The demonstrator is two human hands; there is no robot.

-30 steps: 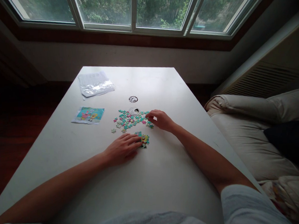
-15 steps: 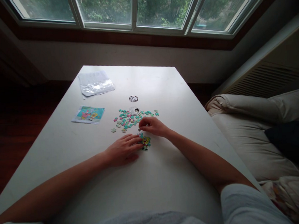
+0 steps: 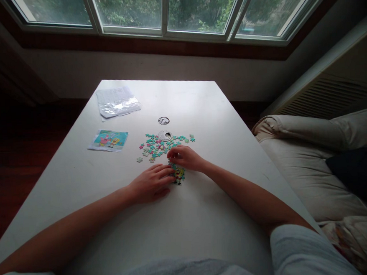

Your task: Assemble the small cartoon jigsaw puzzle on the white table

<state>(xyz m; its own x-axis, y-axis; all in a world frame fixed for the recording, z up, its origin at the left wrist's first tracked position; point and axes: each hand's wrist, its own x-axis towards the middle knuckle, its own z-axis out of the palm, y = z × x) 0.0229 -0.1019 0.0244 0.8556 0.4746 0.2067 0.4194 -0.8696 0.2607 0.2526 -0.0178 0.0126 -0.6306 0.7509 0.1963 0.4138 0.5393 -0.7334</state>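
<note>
Loose teal and pink puzzle pieces (image 3: 159, 145) lie scattered on the white table (image 3: 192, 220). Just in front of them sits a small joined patch of puzzle (image 3: 179, 173) with a yellow figure on it. My left hand (image 3: 150, 183) lies flat on the table, fingers stretched out, its fingertips touching the patch's left edge. My right hand (image 3: 185, 157) hovers over the patch's far edge with fingers pinched together; what they hold is too small to make out.
A printed reference picture (image 3: 108, 140) lies to the left, and a clear plastic bag over paper (image 3: 117, 102) at the far left. A round cable hole (image 3: 164, 121) and its cap (image 3: 165, 135) sit mid-table. A cushioned seat (image 3: 314, 162) stands to the right.
My right hand has moved from the right side of the loose pieces leftward and toward me, down onto the joined patch. My left hand has stayed in place.
</note>
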